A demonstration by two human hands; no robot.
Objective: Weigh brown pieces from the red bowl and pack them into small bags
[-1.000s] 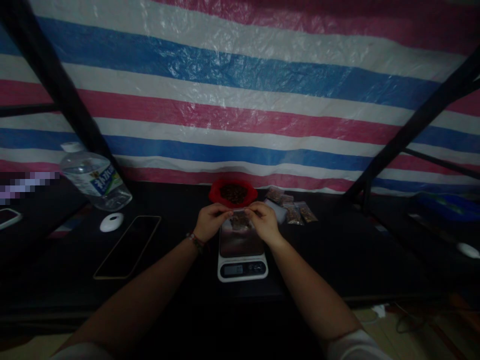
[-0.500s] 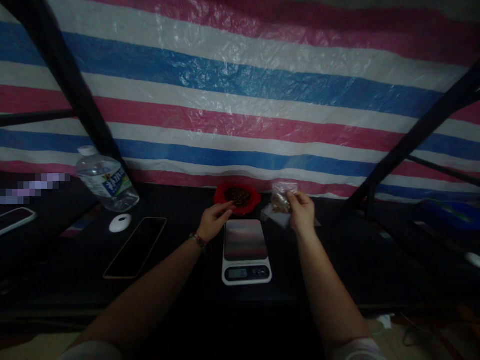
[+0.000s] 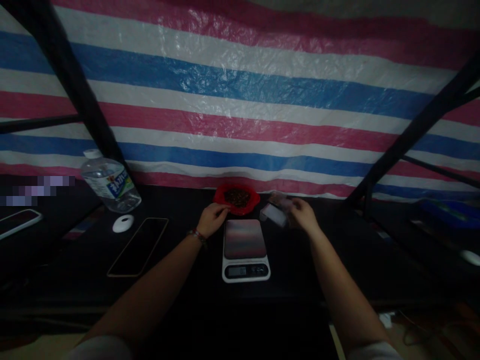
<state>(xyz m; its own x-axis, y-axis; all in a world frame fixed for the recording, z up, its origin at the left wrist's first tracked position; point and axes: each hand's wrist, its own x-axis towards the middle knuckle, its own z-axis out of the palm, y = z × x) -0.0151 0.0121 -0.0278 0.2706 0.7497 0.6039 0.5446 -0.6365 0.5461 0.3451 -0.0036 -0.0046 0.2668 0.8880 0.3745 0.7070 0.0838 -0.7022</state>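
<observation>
My left hand [image 3: 213,219] rests at the near left rim of a red dish [image 3: 219,199], fingers loosely extended and the thumb apart. Small dark brown pieces [image 3: 240,197] lie in that dish. To its right, my right hand [image 3: 304,216] has its fingers closed on a small clear zip bag [image 3: 279,199], smeared by motion. Under the bag, a pale packet [image 3: 274,215] lies on the black table. A white kitchen scale [image 3: 246,276] stands between my forearms, its metal plate [image 3: 244,239] bare. The digits on its display are too dim to read.
Left of my arm are a dark phone [image 3: 139,247], a white computer mouse [image 3: 123,223] and a large clear plastic bottle [image 3: 112,184]. Another phone [image 3: 18,223] lies at the far left. A striped plastic sheet [image 3: 240,100] hangs behind, with dark slanted poles [image 3: 408,135] at both sides.
My right hand has lowered the zip bag, which was upright and is now tipped towards the pale packet. My left fingers have drawn back slightly from over the dish to its rim.
</observation>
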